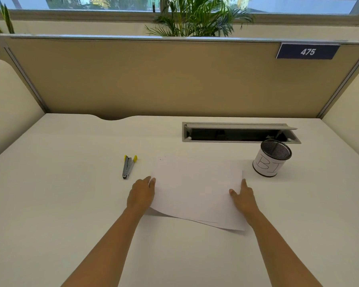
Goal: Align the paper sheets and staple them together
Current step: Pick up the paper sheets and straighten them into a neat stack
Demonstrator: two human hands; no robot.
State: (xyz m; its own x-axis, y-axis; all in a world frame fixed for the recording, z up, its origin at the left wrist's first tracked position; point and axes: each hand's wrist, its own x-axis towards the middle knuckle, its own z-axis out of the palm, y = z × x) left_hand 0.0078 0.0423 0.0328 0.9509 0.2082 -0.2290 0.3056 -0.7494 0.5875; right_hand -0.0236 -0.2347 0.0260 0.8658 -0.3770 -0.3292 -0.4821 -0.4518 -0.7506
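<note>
A small stack of white paper sheets (195, 191) lies on the white desk (71, 204), slightly fanned at its near edge, where the lower sheets stick out. My left hand (141, 195) holds the stack's left edge, thumb on top and fingers at the side. My right hand (243, 196) rests against the right edge with its fingers spread. A silver stapler (128, 167) with yellow ends lies on the desk to the left of the sheets, just beyond my left hand and apart from it.
A black mesh pen cup (272, 158) wrapped in lettered white paper stands to the right of the sheets. Behind it an open cable tray (239, 132) is set into the desk. A tan partition (174, 79) closes the back, with panels on both sides.
</note>
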